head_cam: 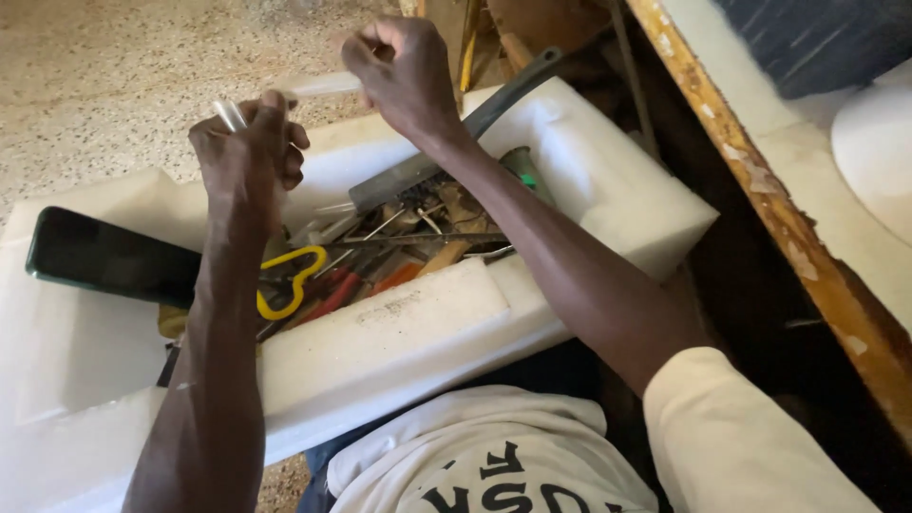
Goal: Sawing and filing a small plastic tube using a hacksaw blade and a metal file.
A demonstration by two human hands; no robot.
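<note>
- Hands were raised over a white foam tray [418, 332] that lay across the person's lap on a speckled floor [114, 85].
- Left hand [249, 157] was closed in a fist around the near end of a pale tube [318, 85], a short clear tip sticking out above the knuckles.
- Right hand [404, 71] was pinched shut on the tube's far end, so the tube ran between both hands, above the tray's back wall.
- Tray's hollow held a jumble of tools: a yellow-handled tool [290, 280], red handles [337, 294], an orange handle [399, 275], thin metal rods [418, 237] and a green-tipped piece [522, 176].
- Long dark blade [456, 147] lay slanted across the heap, its handle end resting over the tray's far rim.
- Dark phone [109, 256] lay flat on the tray's left ledge, apart from the tools.
- Worn wooden edge [760, 199] ran along the right side, just beside the tray.
</note>
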